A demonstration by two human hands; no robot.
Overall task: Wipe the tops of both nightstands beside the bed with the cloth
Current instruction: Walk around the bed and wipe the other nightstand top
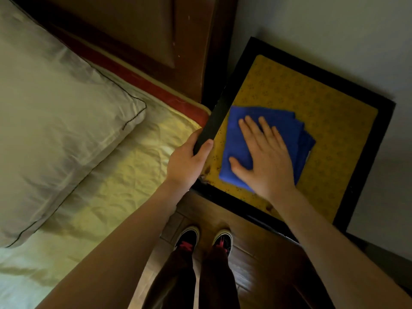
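head view: right hand (265,157) fingers spread on cloth (236,139); left hand (187,159) fingers gripping nightstand (214,121) edge.

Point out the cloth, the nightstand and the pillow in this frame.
cloth (278,128): head view, on its bare blue upper part beyond the fingers.
nightstand (312,94): head view, on the uncovered yellow patterned top.
pillow (55,112): head view, on the middle of its pale cover.

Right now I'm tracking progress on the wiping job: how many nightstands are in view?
1. The black-framed nightstand with a yellow patterned top stands right of the bed, under the folded blue cloth and both hands. The second nightstand is out of frame.
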